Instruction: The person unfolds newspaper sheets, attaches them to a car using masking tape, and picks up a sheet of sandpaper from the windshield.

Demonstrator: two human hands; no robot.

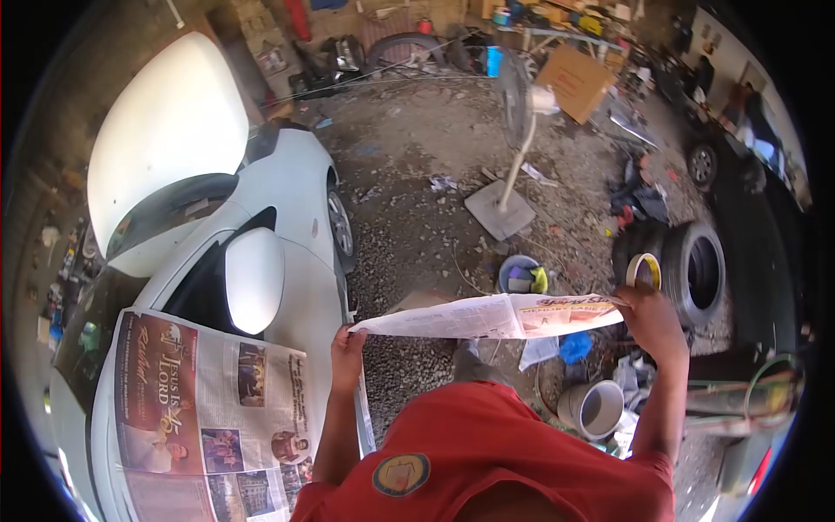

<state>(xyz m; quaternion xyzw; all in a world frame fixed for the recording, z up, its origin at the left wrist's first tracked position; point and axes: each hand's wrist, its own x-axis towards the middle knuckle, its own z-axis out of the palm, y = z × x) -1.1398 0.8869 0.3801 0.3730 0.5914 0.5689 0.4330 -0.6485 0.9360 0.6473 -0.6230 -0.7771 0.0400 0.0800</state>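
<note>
A folded newspaper sheet (487, 318) is stretched out in front of the red shirt, between both hands. My left hand (348, 348) pinches its left end, close to the white car's side. At the sheet's right end, my right hand (652, 320) grips the corner, with a roll of tape (644, 271) at the same hand. More newspaper (222, 418) lies spread over the side of the white car (291, 187), below the side mirror (254, 280).
The car's hood stands raised. A pedestal fan (513, 148) is on the gravel floor ahead. A bucket with cloths (520, 274), stacked tires (698, 272), a pale bucket (593, 409) and a cardboard box (576, 83) stand around. A dark vehicle (752, 235) is at right.
</note>
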